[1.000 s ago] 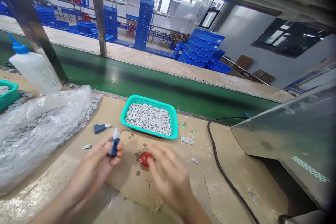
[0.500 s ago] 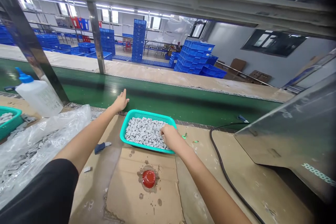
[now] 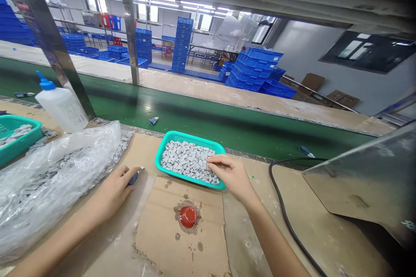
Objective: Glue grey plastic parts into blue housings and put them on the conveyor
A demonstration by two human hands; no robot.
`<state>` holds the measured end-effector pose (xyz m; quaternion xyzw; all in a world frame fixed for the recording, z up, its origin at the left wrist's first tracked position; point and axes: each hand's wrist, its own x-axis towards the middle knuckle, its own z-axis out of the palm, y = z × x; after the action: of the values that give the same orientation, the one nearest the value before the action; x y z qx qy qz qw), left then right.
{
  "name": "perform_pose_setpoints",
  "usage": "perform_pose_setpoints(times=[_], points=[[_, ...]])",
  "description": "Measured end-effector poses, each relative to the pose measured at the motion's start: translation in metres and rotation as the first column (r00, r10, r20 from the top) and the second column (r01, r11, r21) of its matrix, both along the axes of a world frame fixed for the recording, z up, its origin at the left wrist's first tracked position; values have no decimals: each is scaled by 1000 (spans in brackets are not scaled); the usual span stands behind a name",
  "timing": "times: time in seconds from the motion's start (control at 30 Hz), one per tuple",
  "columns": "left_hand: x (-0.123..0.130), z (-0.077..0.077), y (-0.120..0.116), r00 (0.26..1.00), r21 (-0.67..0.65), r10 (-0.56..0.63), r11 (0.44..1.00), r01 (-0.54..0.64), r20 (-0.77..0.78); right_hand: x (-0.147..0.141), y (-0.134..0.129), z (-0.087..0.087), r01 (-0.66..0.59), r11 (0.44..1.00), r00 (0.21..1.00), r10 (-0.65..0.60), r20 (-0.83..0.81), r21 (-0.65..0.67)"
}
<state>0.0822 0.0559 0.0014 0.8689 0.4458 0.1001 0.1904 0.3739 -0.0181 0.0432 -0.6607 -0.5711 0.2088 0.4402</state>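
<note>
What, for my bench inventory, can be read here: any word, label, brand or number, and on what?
No text can be read clearly.
The white plastic bottle with the blue nozzle carries printed lettering, too small and blurred to read.
The grey parts in the teal basket show no readable marks at this size.

From where I'm operating, I read a glossy teal plastic basket (image 3: 190, 137) holding matt grey blocks (image 3: 182, 160), and a rough, stained brown corrugated cardboard sheet (image 3: 162, 233) under a shiny red cap (image 3: 188, 217). I also see a crinkled clear plastic bag (image 3: 55, 181), a smooth white plastic bottle (image 3: 61, 108) and a glossy green conveyor belt (image 3: 195, 125).
</note>
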Motion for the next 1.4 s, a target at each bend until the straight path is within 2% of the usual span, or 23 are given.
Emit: perform_pose_setpoints(times=[0.1,0.17,0.23,0.3,0.37,0.47,0.53,0.6,0.7,0.83,0.87,0.93,1.03,1.13,1.2,1.27,1.4], points=[[0,3,3,976,-93,133,989,-118,170,-11,-17,0,-10,1000,989,12,-147,18],[2,12,0,913,-255,259,950,-182,315,-20,-33,-3,-5,1000,978,6,-210,9],[6,22,-13,794,-493,409,855,-161,450,-31,-53,-8,13,1000,944,-19,-330,-21],[14,28,-37,675,-673,526,737,-58,517,-46,-73,-13,20,998,851,-52,-522,-67],[26,28,-66,634,-762,550,639,100,544,-63,-91,-16,33,997,786,-73,-614,-77],[47,19,-106,591,-794,534,468,388,604,-86,-108,-14,26,1000,848,-30,-529,-15],[58,14,-121,542,-773,557,377,510,629,-97,-113,-12,-20,999,907,32,-420,32],[63,12,-127,504,-770,599,352,532,622,-105,-116,-10,-23,996,948,49,-315,86],[62,18,-126,479,-812,679,320,487,556,-111,-120,-9,28,983,992,-5,-126,183],[58,27,-124,500,-860,742,203,467,447,-114,-122,-9,-35,971,993,7,116,235],[58,26,-124,499,-862,745,199,467,442,-113,-121,-8,-54,972,991,25,129,227],[56,22,-123,502,-863,732,238,446,461,-107,-117,-9,-78,979,990,54,134,188],[51,9,-117,492,-874,735,298,384,467,-93,-108,-13,-13,987,988,-12,157,160],[46,0,-108,409,-884,804,289,367,432,-83,-101,-21,110,982,983,-131,129,155],[44,-2,-105,362,-888,835,281,365,414,-81,-97,-26,141,981,983,-155,101,137],[42,-1,-105,358,-893,842,280,352,405,-81,-95,-30,149,980,983,-161,85,128],[41,6,-108,411,-902,826,243,356,384,-84,-92,-35,156,979,983,-167,77,135]])
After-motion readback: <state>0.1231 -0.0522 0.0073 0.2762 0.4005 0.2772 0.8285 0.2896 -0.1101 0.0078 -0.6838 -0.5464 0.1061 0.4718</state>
